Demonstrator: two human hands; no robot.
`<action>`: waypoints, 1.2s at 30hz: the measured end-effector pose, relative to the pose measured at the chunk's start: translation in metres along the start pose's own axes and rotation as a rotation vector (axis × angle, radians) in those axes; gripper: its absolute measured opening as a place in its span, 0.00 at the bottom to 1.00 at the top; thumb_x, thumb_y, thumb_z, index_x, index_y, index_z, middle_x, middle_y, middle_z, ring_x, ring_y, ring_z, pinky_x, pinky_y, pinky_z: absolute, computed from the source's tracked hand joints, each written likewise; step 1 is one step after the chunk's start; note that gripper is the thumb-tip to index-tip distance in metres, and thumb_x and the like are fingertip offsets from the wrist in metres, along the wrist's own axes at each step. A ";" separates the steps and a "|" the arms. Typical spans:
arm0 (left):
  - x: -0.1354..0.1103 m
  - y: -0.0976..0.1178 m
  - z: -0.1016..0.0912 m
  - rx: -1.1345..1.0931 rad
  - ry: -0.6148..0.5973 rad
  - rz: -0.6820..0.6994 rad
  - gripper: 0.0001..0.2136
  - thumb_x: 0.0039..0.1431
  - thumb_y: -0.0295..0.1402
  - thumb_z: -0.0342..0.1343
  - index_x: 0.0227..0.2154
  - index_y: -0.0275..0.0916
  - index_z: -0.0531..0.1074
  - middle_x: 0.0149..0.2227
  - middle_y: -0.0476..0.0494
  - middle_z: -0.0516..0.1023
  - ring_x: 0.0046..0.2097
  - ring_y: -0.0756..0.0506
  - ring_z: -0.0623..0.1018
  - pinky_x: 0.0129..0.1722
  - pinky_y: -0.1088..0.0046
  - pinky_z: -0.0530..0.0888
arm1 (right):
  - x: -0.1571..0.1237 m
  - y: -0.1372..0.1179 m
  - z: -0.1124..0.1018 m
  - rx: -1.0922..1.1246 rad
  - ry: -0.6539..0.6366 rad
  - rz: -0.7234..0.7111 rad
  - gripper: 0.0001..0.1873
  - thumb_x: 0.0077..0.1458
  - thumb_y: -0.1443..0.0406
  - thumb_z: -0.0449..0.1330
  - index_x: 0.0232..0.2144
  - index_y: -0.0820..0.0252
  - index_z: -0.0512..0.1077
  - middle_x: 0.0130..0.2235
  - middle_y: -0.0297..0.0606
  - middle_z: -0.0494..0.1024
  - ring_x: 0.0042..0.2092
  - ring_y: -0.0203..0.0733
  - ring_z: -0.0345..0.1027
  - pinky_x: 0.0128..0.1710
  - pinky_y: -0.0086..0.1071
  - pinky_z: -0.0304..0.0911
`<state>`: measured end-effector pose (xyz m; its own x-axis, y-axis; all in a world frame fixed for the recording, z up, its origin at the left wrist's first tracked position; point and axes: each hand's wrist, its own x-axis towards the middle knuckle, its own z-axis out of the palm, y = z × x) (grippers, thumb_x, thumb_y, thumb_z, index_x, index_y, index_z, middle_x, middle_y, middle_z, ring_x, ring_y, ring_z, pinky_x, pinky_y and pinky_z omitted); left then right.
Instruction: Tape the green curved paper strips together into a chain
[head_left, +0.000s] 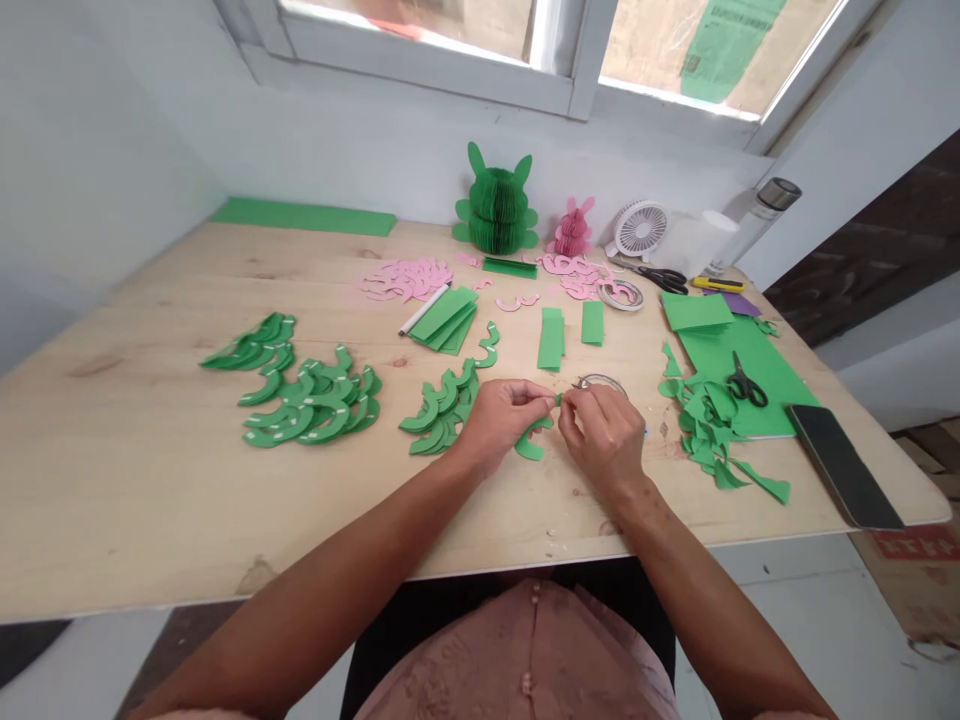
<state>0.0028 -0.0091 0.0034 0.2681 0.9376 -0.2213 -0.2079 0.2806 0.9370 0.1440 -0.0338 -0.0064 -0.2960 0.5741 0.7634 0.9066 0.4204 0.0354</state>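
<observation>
My left hand and my right hand meet over the middle of the wooden table. Both pinch one curved green paper piece, which hangs down between them. The fingertips of both hands are closed on its upper end. Just left of my left hand lies a pile of similar green curved pieces. A roll of tape lies right behind my right hand.
More green curved pieces lie at the left. Green scraps, scissors on green sheets and a phone are at the right. Pink cut pieces, green strips, paper honeycomb rabbits, a small fan stand farther back.
</observation>
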 end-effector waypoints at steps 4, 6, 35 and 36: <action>0.002 -0.002 -0.001 0.043 0.004 0.036 0.05 0.40 0.32 0.62 0.20 0.35 0.75 0.20 0.50 0.73 0.21 0.53 0.68 0.20 0.78 0.66 | 0.000 0.000 -0.001 -0.006 0.009 0.006 0.07 0.53 0.73 0.54 0.25 0.59 0.67 0.23 0.35 0.69 0.27 0.38 0.62 0.28 0.31 0.55; 0.002 -0.003 -0.001 0.059 0.003 0.046 0.05 0.41 0.32 0.62 0.20 0.35 0.75 0.20 0.49 0.73 0.22 0.53 0.68 0.20 0.78 0.66 | 0.000 0.000 -0.001 -0.002 0.008 0.010 0.07 0.52 0.73 0.54 0.25 0.59 0.67 0.23 0.35 0.69 0.27 0.38 0.62 0.28 0.31 0.56; 0.003 -0.002 -0.002 0.054 0.034 0.019 0.06 0.40 0.32 0.61 0.21 0.34 0.75 0.20 0.50 0.73 0.21 0.54 0.68 0.20 0.80 0.66 | -0.002 0.004 -0.001 0.160 -0.030 0.043 0.05 0.54 0.71 0.55 0.33 0.61 0.70 0.29 0.40 0.76 0.33 0.41 0.69 0.31 0.33 0.61; 0.003 -0.002 -0.002 0.051 0.035 0.016 0.06 0.40 0.32 0.61 0.21 0.34 0.75 0.20 0.50 0.72 0.21 0.55 0.67 0.20 0.80 0.66 | -0.003 0.004 -0.001 0.159 -0.036 0.038 0.05 0.54 0.71 0.55 0.33 0.61 0.70 0.29 0.40 0.76 0.33 0.41 0.69 0.31 0.33 0.61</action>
<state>0.0025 -0.0063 0.0007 0.2322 0.9487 -0.2147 -0.1631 0.2556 0.9529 0.1487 -0.0342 -0.0077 -0.2755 0.6154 0.7385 0.8595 0.5018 -0.0975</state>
